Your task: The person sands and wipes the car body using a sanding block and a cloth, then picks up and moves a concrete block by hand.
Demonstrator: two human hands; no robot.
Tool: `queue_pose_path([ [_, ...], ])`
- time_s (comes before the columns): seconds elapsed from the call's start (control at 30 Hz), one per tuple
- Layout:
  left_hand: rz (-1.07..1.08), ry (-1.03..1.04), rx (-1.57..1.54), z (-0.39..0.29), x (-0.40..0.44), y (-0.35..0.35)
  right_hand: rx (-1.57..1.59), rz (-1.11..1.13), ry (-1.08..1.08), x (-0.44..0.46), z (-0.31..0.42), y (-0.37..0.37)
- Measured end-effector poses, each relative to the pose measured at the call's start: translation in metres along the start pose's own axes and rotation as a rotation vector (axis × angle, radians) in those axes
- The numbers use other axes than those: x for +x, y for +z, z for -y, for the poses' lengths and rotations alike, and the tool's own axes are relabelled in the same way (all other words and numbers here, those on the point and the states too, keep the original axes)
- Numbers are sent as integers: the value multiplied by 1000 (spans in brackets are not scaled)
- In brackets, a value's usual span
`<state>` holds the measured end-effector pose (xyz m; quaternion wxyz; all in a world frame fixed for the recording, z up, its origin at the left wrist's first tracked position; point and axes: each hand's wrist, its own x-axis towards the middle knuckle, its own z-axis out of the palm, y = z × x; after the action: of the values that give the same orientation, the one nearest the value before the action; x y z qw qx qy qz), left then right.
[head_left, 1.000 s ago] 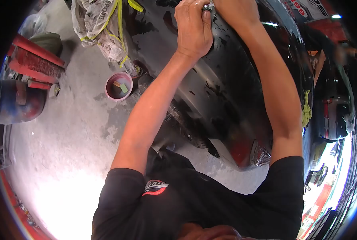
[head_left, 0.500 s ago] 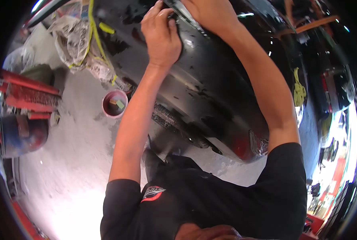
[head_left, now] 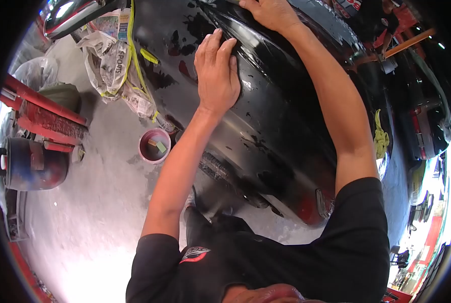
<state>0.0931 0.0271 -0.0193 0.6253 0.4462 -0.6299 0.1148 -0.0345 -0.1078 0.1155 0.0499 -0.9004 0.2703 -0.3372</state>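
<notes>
My left hand [head_left: 217, 76] lies on the matt black side of a car [head_left: 235, 131], its fingers stretched out and pointing up. The surface has dark patches and a reddish spot beside the fingers. Right of that hand runs a glossy, creased-looking black strip [head_left: 250, 43]. My right hand [head_left: 275, 14] is at the top edge of the view, over the glossy part of the car. Its thumb and fingers are bent together around something small that the frame edge cuts off.
A pink bucket [head_left: 155, 160] with small sponge-like blocks stands on the floor. Newspaper [head_left: 104, 60] and yellow tape [head_left: 135, 60] edge the car's left. A side mirror [head_left: 76, 17], red metal beams [head_left: 48, 108] and a yellow-green cloth [head_left: 380, 135] surround it. A dark-shirted person shows upper right.
My hands have moved apart: the left is lower on the car's side, the right farther up and right. The whole view has shifted slightly.
</notes>
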Motion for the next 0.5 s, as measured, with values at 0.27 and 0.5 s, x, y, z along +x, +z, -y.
queue_pose_path([
  [0.27,107,-4,6,-10,8,-5,-144,-13,-45,-77,31,-48],
  [0.5,109,0,1,-6,7,-6,-262,-55,247,20,-42,-9],
])
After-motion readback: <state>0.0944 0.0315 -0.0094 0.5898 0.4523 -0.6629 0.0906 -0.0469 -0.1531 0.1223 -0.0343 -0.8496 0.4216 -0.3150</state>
